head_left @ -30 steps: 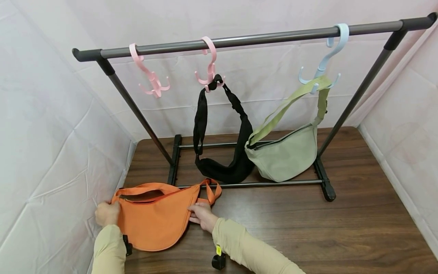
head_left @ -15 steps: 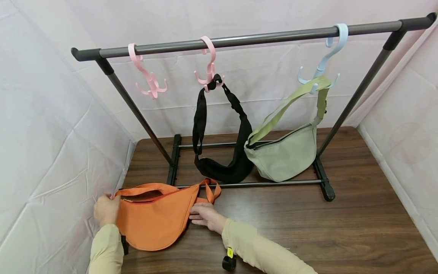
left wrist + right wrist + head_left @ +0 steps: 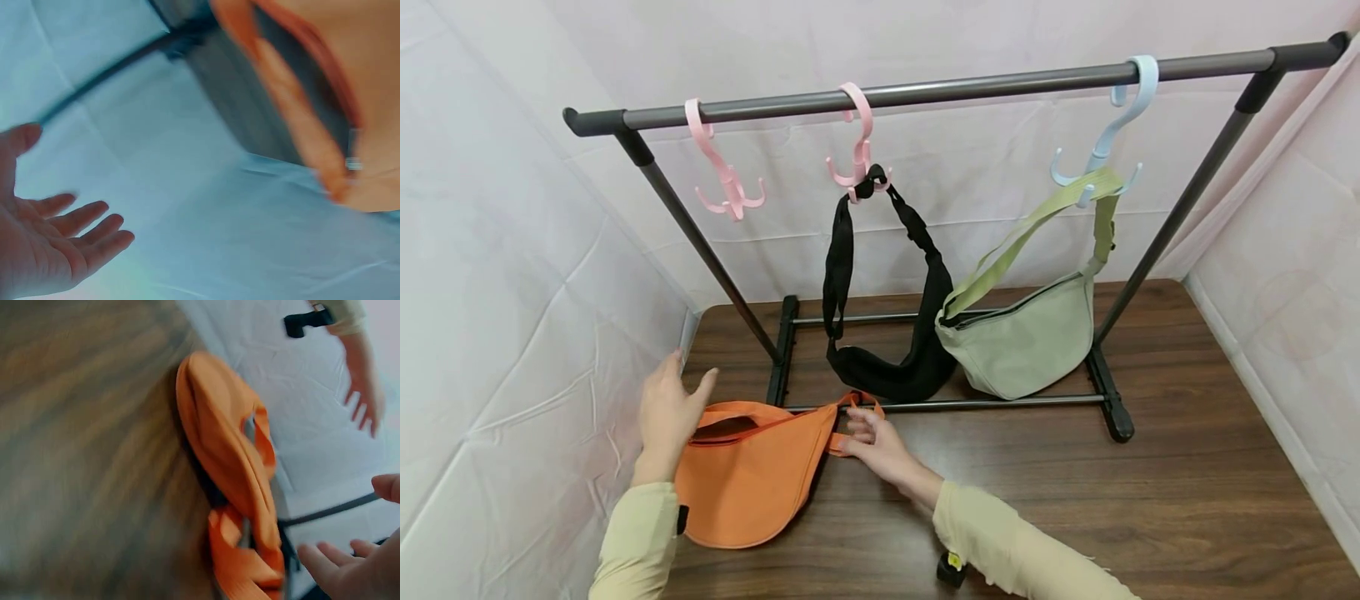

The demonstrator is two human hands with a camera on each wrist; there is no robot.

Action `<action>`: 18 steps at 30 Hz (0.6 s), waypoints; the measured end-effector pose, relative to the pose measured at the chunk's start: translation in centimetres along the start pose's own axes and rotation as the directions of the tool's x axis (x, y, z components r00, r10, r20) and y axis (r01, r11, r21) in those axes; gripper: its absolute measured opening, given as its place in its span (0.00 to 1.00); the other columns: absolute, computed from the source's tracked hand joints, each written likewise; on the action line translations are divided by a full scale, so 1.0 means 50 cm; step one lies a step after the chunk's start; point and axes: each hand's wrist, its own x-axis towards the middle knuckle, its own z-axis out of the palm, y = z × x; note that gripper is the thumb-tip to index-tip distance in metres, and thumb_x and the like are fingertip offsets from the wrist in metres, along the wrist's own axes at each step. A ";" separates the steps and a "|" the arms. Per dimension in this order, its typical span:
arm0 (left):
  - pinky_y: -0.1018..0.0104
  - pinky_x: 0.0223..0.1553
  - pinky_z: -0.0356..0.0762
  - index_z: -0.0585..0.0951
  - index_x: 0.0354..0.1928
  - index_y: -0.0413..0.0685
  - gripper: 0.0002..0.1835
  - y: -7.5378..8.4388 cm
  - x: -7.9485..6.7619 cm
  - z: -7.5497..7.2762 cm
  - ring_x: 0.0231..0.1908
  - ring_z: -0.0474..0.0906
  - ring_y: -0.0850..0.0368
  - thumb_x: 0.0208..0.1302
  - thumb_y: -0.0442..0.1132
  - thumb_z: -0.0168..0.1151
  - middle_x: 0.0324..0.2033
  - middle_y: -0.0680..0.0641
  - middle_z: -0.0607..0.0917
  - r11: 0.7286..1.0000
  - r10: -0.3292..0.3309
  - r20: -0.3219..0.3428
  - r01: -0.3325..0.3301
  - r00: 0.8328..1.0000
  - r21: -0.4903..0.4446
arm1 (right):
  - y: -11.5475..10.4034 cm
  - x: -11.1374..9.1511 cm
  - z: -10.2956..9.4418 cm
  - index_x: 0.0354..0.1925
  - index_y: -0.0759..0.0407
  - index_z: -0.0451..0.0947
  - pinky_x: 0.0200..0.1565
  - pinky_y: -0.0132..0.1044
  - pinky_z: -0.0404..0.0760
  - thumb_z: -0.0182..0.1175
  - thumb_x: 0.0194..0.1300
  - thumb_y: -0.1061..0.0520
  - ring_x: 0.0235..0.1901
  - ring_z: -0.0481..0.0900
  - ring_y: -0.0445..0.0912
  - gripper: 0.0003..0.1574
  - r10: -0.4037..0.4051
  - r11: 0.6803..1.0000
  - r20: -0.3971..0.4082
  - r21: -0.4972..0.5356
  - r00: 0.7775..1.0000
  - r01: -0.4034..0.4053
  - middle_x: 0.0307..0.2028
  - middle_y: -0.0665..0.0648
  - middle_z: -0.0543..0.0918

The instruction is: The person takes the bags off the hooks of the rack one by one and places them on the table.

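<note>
An orange sling bag (image 3: 745, 492) lies on the wooden table at the front left, its zipped opening facing up and back. My left hand (image 3: 666, 417) is raised over the bag's left end with fingers and thumb spread. In the left wrist view that hand (image 3: 56, 250) holds nothing, and the bag (image 3: 375, 112) is apart from it. At the bag's other end, my right hand (image 3: 880, 450) hovers by the looped orange strap (image 3: 240, 569). Its fingers are loosely bent and grasp nothing in the right wrist view.
Behind the bag stands a dark metal rack (image 3: 970, 89). A bare pink hook (image 3: 730, 187) hangs at its left. Another pink hook (image 3: 861, 133) carries a black bag (image 3: 887, 375); a light blue hook (image 3: 1120, 125) carries a pale green bag (image 3: 1030, 342). White cloth walls (image 3: 497, 333) enclose the table.
My left hand has let go of the bag's left end and risen, its fingers spreading. My right hand has moved from the bag's edge rightward and up to the strap. The left pink hook has turned slightly.
</note>
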 end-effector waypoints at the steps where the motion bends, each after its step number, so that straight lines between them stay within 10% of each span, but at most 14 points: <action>1: 0.40 0.57 0.60 0.61 0.64 0.34 0.35 0.016 0.000 -0.002 0.58 0.61 0.32 0.61 0.49 0.56 0.59 0.30 0.67 0.999 0.054 -0.009 -0.054 0.999 -0.003 | -0.005 -0.004 -0.011 0.64 0.60 0.61 0.50 0.51 0.74 0.58 0.61 0.52 0.53 0.72 0.57 0.36 -0.060 0.994 -0.018 -0.093 0.998 0.058 0.59 0.63 0.70; 5: 0.38 0.57 0.59 0.56 0.67 0.37 0.40 0.078 -0.003 -0.005 0.61 0.57 0.33 0.57 0.47 0.61 0.61 0.31 0.64 0.970 0.245 -0.045 -0.244 0.969 0.012 | -0.020 -0.018 -0.050 0.65 0.59 0.59 0.55 0.54 0.69 0.60 0.60 0.52 0.58 0.67 0.56 0.38 -0.286 0.884 -0.047 -0.398 0.957 0.244 0.63 0.61 0.65; 10: 0.40 0.58 0.60 0.60 0.65 0.36 0.40 0.149 -0.003 -0.003 0.61 0.58 0.35 0.54 0.46 0.64 0.61 0.32 0.64 0.901 0.434 -0.078 -0.432 0.897 0.043 | -0.032 -0.024 -0.097 0.65 0.57 0.59 0.57 0.53 0.68 0.62 0.57 0.52 0.63 0.60 0.57 0.40 -0.502 0.630 -0.033 -0.699 0.864 0.339 0.65 0.63 0.62; 14: 0.45 0.59 0.63 0.65 0.62 0.34 0.37 0.198 0.008 -0.003 0.60 0.61 0.36 0.61 0.56 0.55 0.59 0.32 0.67 0.809 0.587 -0.149 -0.581 0.796 0.086 | -0.044 -0.015 -0.141 0.65 0.58 0.59 0.58 0.50 0.68 0.62 0.56 0.52 0.63 0.61 0.59 0.41 -0.636 0.400 0.021 -0.846 0.772 0.352 0.63 0.65 0.63; 18: 0.47 0.58 0.65 0.68 0.60 0.35 0.36 0.244 0.030 -0.013 0.59 0.64 0.37 0.64 0.60 0.45 0.58 0.33 0.70 0.721 0.691 -0.217 -0.678 0.689 0.143 | -0.063 -0.006 -0.183 0.64 0.60 0.61 0.60 0.51 0.66 0.63 0.55 0.53 0.63 0.60 0.60 0.41 -0.727 0.265 0.065 -0.892 0.684 0.365 0.62 0.68 0.64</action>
